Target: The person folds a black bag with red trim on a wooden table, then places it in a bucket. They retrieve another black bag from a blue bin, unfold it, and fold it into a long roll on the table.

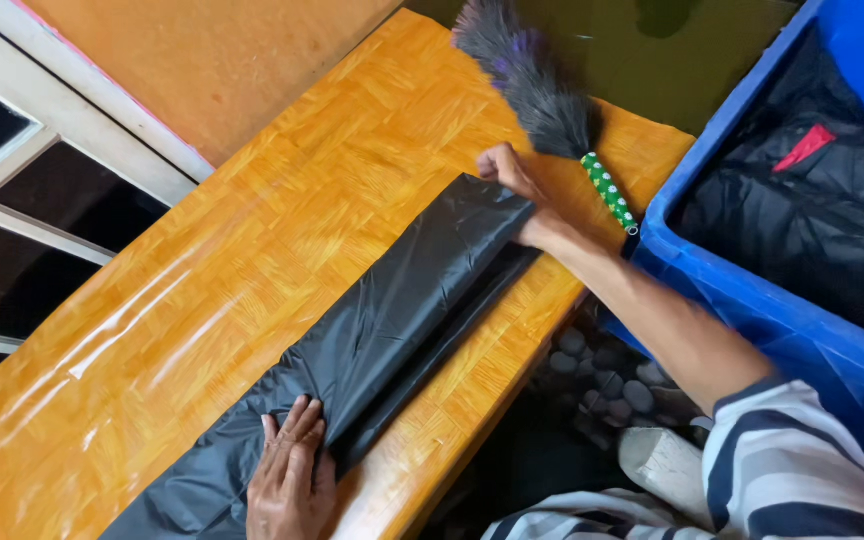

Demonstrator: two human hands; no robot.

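I've got the black bag [392, 310] laid out long on the wooden bench [202, 290], folded lengthwise into a narrow strip w/ one fold line running down the middle. My left hand [290, 478] lies flat on the near end, fingers spread, pinning it, not clamped on anything. My right hand [515, 185] is at the far end, fingers curled over the bag's edge; can't tell if it actually pinches the plastic or just presses it.

Done so far, as I judge it: bag flattened and folded along its length. Left: the near end below my left hand looks wider and rumpled, so that part isn't tidy yet, and nothing is folded crosswise.

Just past my right hand lies a feather duster [542, 95] w/ a green dotted handle, untouched. A blue bin [752, 290] stands to the right, holding dark plastic and a bit of red.

Hard to see: bag's near end runs out of frame at the bottom; the underside layers are hidden; the bin's contents are too dark to sort out.
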